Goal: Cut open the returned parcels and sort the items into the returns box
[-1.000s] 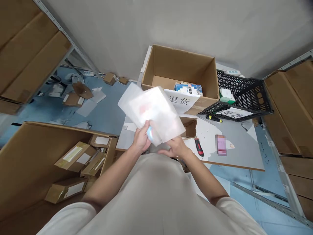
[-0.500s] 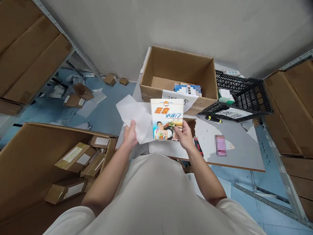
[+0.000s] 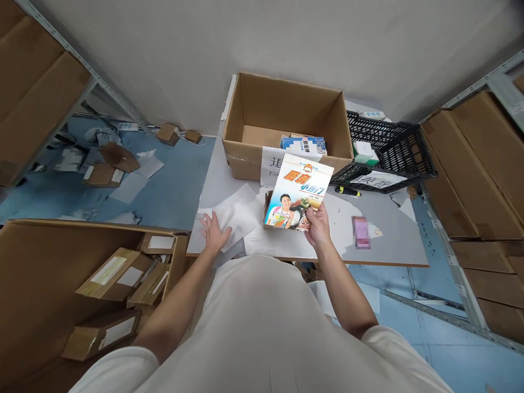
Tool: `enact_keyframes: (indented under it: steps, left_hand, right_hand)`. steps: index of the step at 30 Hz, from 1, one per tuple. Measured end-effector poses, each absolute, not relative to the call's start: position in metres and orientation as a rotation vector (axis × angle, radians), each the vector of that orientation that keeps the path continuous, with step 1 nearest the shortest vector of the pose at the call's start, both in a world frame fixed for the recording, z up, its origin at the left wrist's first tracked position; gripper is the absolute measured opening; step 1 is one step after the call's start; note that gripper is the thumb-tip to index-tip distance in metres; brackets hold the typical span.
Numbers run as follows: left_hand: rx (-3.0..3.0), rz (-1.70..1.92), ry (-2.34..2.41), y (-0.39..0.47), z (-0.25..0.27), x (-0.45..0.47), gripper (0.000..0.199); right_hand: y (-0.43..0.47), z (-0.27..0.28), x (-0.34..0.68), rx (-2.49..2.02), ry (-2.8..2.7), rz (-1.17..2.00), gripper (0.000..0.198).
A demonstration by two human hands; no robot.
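My right hand (image 3: 318,225) grips a book (image 3: 300,192) by its lower right corner, thumb on the front cover. The cover is white and blue, with orange and blue lettering and a picture of a person with food. Behind the book, part of a small brown carton (image 3: 267,200) shows. My left hand (image 3: 215,233) is open, fingers spread, over the left end of the table. Beside and beneath it lies a crumpled sheet of white paper (image 3: 241,210).
A large cardboard box (image 3: 245,162) holding blue books (image 3: 303,144) stands behind. Right of it is a black plastic crate (image 3: 423,158). A yellow-black tool (image 3: 347,191) and a pink item (image 3: 361,233) lie on the table (image 3: 393,245). At left, a big carton (image 3: 36,273) contains several parcels.
My left hand has let go of the white paper, which now lies on the table. The book has moved right in my right hand and is tilted clockwise.
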State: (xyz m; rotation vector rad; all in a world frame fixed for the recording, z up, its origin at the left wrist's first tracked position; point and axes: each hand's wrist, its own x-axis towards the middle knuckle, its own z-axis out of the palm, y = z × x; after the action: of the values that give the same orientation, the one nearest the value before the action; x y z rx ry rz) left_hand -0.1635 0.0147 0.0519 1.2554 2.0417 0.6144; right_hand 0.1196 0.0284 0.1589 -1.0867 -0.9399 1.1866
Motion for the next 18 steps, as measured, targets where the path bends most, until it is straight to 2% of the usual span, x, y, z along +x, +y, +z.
enact_keyframes:
  steps: [2, 5, 9, 14, 18]
  left_hand:
    - [1.306, 0.939, 1.738, 0.012, 0.085, -0.140, 0.078]
    - [1.123, 1.004, 1.154, 0.007, 0.132, -0.108, 0.075]
    - [0.949, 1.017, 1.058, 0.000, 0.163, -0.091, 0.050]
    - [0.896, 1.008, 1.038, -0.003, 0.170, -0.100, 0.044]
    - [0.795, 0.972, 0.979, -0.003, 0.173, -0.102, 0.040]
  right_hand:
    - [0.025, 0.161, 0.114, -1.102, -0.942, 1.180, 0.053]
    - [0.023, 0.164, 0.107, -1.106, -0.970, 1.170, 0.054]
    - [0.043, 0.179, 0.120, -1.138, -1.116, 1.157, 0.054]
    - [0.081, 0.203, 0.150, -1.283, -1.150, 1.090, 0.047]
    - [0.088, 0.209, 0.154, -1.208, -1.171, 1.106, 0.044]
